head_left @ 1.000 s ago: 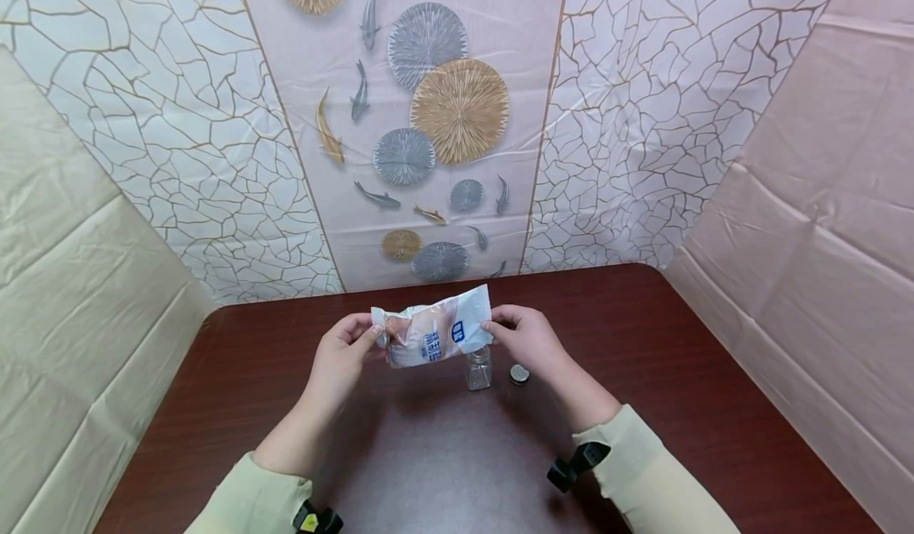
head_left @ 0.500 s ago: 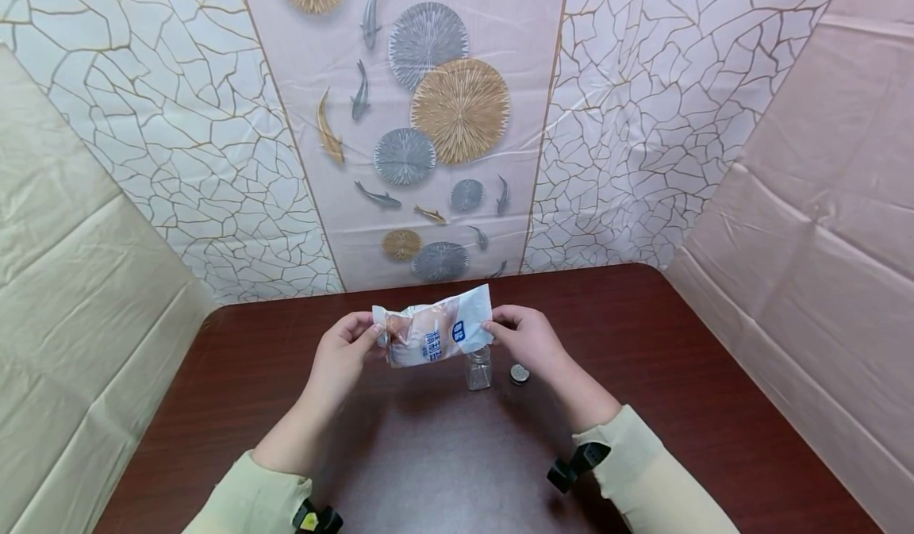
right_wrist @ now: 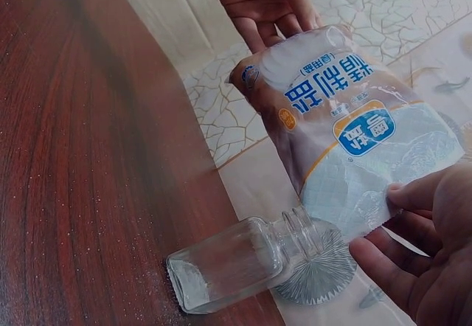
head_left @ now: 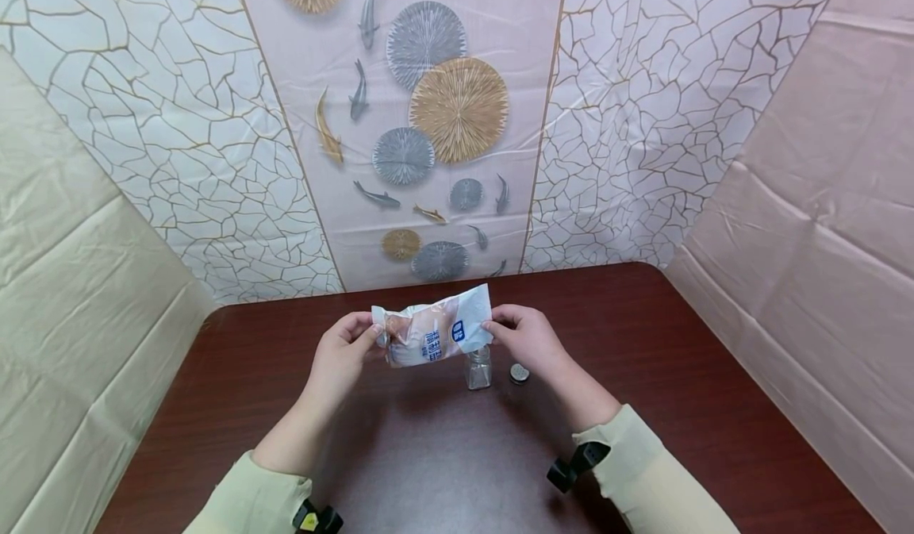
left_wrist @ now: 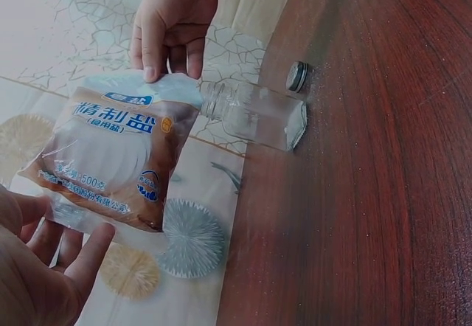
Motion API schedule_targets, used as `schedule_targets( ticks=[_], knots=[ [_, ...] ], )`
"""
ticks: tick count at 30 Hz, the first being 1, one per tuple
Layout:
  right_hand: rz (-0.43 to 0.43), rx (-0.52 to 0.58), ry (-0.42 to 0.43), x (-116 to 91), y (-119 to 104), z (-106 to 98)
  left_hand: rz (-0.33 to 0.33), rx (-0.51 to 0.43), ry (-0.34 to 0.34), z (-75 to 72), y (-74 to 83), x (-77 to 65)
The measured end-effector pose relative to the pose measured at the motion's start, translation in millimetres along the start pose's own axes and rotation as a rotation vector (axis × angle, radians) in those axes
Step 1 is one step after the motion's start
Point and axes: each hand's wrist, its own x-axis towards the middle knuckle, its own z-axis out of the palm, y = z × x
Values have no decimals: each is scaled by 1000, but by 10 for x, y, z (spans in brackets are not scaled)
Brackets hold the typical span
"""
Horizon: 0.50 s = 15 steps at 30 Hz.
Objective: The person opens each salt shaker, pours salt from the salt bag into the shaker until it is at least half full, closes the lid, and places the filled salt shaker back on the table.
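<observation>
A white and brown plastic bag of salt (head_left: 432, 334) is held up over the table, tilted sideways. At its left end, my left hand (head_left: 348, 347) pinches the bag's edge between thumb and fingers. The opposite pale end is pinched by my right hand (head_left: 527, 337), thumb on the near face. Close below that end stands a small clear glass bottle (right_wrist: 228, 263) without a lid, a thin layer of white grains at its bottom. In the left wrist view the bag overlaps the bottle's threaded neck (left_wrist: 214, 101).
A small round lid (head_left: 519, 374) lies on the dark wood table (head_left: 457, 455) to the bottle's right. Fine white specks dot the tabletop around the bottle. A patterned cloth (head_left: 457, 121) hangs behind the table, with beige cloth walls at both sides.
</observation>
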Motion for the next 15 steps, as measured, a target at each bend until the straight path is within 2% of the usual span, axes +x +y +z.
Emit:
schedule_targets(
  ticks=[15],
  knots=[
    [-10, -4, -1, 12, 13, -7, 20, -3, -14, -11, 14, 0]
  ],
)
